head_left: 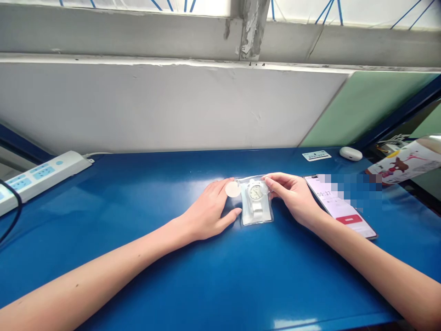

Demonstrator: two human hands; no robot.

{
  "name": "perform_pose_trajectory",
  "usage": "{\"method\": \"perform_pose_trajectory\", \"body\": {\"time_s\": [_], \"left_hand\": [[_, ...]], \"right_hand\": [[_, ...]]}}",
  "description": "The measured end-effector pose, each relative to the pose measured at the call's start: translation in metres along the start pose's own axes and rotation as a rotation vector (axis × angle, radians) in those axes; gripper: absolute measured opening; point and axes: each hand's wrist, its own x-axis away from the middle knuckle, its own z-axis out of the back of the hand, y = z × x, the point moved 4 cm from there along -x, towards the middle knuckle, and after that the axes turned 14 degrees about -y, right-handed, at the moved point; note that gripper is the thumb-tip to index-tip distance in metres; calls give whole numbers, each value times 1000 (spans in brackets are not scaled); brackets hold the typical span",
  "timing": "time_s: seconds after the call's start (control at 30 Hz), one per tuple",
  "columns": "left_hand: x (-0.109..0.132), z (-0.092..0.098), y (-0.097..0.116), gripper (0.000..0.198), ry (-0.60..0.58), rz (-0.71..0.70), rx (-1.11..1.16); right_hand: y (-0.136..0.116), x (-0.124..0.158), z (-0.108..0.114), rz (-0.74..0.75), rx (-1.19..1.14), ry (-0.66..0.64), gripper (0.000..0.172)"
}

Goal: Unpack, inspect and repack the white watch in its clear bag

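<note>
A white wristwatch (257, 195) lies inside a small clear plastic pouch (257, 218) on the blue table (206, 276). My left hand (206, 211) rests beside the pouch's left edge, its fingertips pinching a small round whitish disc (233, 189). My right hand (292, 195) is at the pouch's right side, fingers curled and pinching its top right corner next to the watch face.
A phone (344, 209) with a lit screen lies just right of my right hand. A white earbud case (350, 153) and a small card (316, 155) sit behind it. A white power strip (37, 177) lies at far left. A printed package (406, 163) is at the right edge.
</note>
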Motion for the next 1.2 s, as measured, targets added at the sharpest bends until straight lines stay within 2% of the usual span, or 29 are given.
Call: {"method": "perform_pose_trajectory", "body": {"time_s": [0.1,0.23,0.3,0.47,0.57,0.7,0.83,0.97,1.07,1.13,1.2], "left_hand": [[0,-2,-5,78,25,100,-27],[1,-1,-6,90,80,102,-33],[1,0,-4,91,80,79,-26],[1,0,0,83,-35,4,-5],[1,2,1,85,-58,-2,7],[0,1,2,100,-92,-6,-8],[-1,0,1,98,-95,-1,-14],[-2,-1,0,93,-103,20,-20],[-2,-2,-1,93,-103,26,-35],[-2,-2,-1,93,-96,37,-50],[-2,-2,-1,94,-94,51,-63]], "right_hand": [[5,-2,0,-50,3,-25,31],[7,-3,-1,-80,16,-33,31],[8,-3,-2,-93,15,-20,29],[11,-3,-2,-112,28,8,29],[12,-4,-2,-124,31,12,29],[13,-2,-5,-168,-12,-39,33],[16,-2,-8,-173,9,-102,35],[15,-1,-3,-60,197,-80,40],[3,3,-2,127,511,-102,38],[-3,8,-5,203,735,-214,45],[-3,11,-7,172,854,-375,64]]}}
